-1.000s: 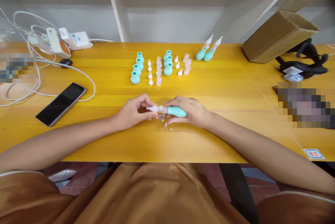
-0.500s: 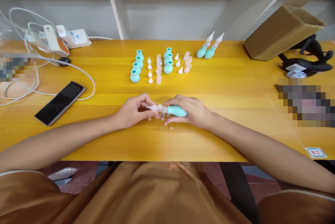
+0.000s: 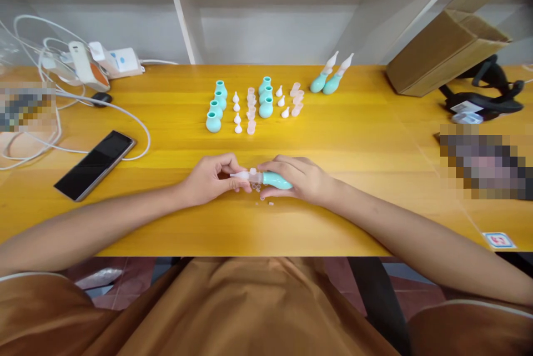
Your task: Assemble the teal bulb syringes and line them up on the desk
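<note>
**Third aspirator in hand**

Near centre: right hand (image 3: 306, 178) grips teal bulb (image 3: 275, 180); left hand (image 3: 210, 178) pinches its clear nozzle (image 3: 244, 176). Two finished aspirators (image 3: 327, 79) far right. Six loose bulbs (image 3: 217, 107) with tips remain, far centre.

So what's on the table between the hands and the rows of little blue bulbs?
Nothing: the head view shows only bare yellow wooden table between both hands and the teal rubber bulbs.
</note>
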Demonstrator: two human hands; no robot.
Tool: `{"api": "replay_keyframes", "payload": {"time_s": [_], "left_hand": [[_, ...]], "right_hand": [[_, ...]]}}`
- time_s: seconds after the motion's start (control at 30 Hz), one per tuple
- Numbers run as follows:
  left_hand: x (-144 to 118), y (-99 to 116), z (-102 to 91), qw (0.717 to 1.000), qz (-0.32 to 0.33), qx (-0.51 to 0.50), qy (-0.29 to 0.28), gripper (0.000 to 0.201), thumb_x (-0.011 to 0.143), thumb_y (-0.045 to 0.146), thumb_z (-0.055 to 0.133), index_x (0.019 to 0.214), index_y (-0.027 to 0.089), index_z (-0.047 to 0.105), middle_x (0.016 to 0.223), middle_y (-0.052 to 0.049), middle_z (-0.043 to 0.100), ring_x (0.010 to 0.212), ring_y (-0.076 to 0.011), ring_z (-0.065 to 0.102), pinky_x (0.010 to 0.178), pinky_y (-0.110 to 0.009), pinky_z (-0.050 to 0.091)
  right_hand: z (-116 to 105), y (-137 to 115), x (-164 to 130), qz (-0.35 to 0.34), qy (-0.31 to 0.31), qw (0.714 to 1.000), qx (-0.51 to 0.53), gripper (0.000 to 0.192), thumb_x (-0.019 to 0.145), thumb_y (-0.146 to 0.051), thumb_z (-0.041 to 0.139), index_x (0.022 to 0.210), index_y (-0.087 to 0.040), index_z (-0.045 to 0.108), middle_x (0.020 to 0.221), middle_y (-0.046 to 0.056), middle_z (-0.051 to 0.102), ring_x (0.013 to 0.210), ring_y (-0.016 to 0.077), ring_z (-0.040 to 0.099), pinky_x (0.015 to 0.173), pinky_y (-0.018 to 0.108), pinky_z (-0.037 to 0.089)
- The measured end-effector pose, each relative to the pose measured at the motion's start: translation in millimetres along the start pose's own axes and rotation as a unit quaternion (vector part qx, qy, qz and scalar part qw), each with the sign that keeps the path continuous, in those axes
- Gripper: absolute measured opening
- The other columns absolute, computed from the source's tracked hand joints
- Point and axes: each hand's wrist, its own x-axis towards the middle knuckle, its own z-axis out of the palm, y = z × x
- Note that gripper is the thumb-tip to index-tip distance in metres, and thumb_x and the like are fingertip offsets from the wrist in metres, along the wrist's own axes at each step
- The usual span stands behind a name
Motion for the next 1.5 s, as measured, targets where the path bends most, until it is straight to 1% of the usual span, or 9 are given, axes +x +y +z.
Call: {"api": "replay_keyframes", "payload": {"time_s": [0.17,0.47,0.7,0.83,1.0,1.1,1.2,1.33,1.5], "left_hand": [[-3,-3,-0.2,0.999,0.006,0.033,0.038,0.04,0.087,0.047,0.09,0.088,0.019,0.062,0.092,-0.008,0.086,0.079,-0.0198,0.08,0.073,-0.029,0.06],[-6,-2,-0.2,0.98,0.066,0.167,0.085,0.04,0.088,0.055,0.088,0.083,0.018,0.073,0.081,-0.003,0.081,0.068,-0.0148,0.069,0.065,-0.026,0.05],[-7,-4,-2.5,0.969,0.123,0.205,0.062,0.036,0.091,0.053,0.086,0.084,0.02,0.075,0.081,-0.003,0.079,0.072,-0.0159,0.07,0.07,-0.028,0.051],[-9,-4,-2.6,0.97,0.107,0.209,0.062,0.039,0.09,0.055,0.086,0.084,0.019,0.073,0.08,-0.002,0.078,0.071,-0.0154,0.069,0.068,-0.027,0.05],[-6,-6,-1.5,0.972,0.102,0.183,0.107,0.038,0.088,0.053,0.088,0.09,0.02,0.071,0.092,-0.004,0.082,0.087,-0.0197,0.076,0.079,-0.029,0.057],[-3,-10,-0.1,0.983,0.087,0.11,0.121,0.039,0.091,0.053,0.086,0.101,0.02,0.071,0.103,-0.006,0.082,0.074,-0.0152,0.074,0.072,-0.029,0.06],[-1,-11,0.8,0.989,0.073,0.045,0.117,0.04,0.093,0.051,0.085,0.112,0.019,0.069,0.105,-0.005,0.08,0.063,-0.011,0.069,0.063,-0.027,0.06],[1,-10,0.6,0.988,0.093,0.032,0.122,0.039,0.096,0.047,0.083,0.12,0.02,0.071,0.108,-0.005,0.076,0.069,-0.011,0.071,0.065,-0.025,0.061],[2,-9,-0.6,0.983,0.121,0.034,0.135,0.033,0.097,0.043,0.083,0.119,0.021,0.073,0.117,-0.006,0.071,0.069,-0.0094,0.071,0.065,-0.024,0.061]], "right_hand": [[7,-1,1,0.05,0.009,0.994,0.097,0.055,0.1,-0.052,0.079,0.143,-0.022,0.064,0.114,0.01,0.082,0.095,0.0223,0.082,0.088,0.032,0.067],[10,-10,2,0.129,0.016,0.98,0.153,0.056,0.096,-0.056,0.082,0.137,-0.02,0.068,0.113,0.012,0.084,0.096,0.0231,0.083,0.09,0.034,0.066],[9,-11,4,0.121,0.0,0.974,0.192,0.058,0.095,-0.057,0.082,0.138,-0.021,0.068,0.115,0.011,0.084,0.096,0.0216,0.084,0.09,0.03,0.065],[7,-8,5,0.113,-0.016,0.971,0.212,0.059,0.096,-0.059,0.081,0.14,-0.022,0.067,0.121,0.011,0.083,0.102,0.0225,0.082,0.093,0.032,0.064],[-5,-3,8,0.098,-0.035,0.971,0.213,0.065,0.109,-0.07,0.05,0.152,-0.02,0.057,0.125,0.016,0.074,0.106,0.0258,0.074,0.093,0.039,0.062],[-11,-3,8,0.113,-0.027,0.976,0.186,0.067,0.113,-0.07,0.037,0.153,-0.019,0.053,0.129,0.019,0.065,0.114,0.0291,0.067,0.096,0.045,0.06],[-14,-5,8,0.117,0.003,0.977,0.181,0.057,0.113,-0.066,0.041,0.144,-0.021,0.055,0.133,0.019,0.06,0.123,0.0308,0.062,0.104,0.05,0.058],[-18,-8,9,0.114,-0.013,0.976,0.186,0.039,0.115,-0.054,0.046,0.12,-0.022,0.068,0.139,0.018,0.059,0.132,0.0306,0.061,0.116,0.056,0.053],[-21,-11,13,0.085,-0.074,0.98,0.166,0.031,0.113,-0.041,0.056,0.131,-0.023,0.074,0.154,0.018,0.059,0.145,0.0325,0.058,0.12,0.057,0.051]]}}
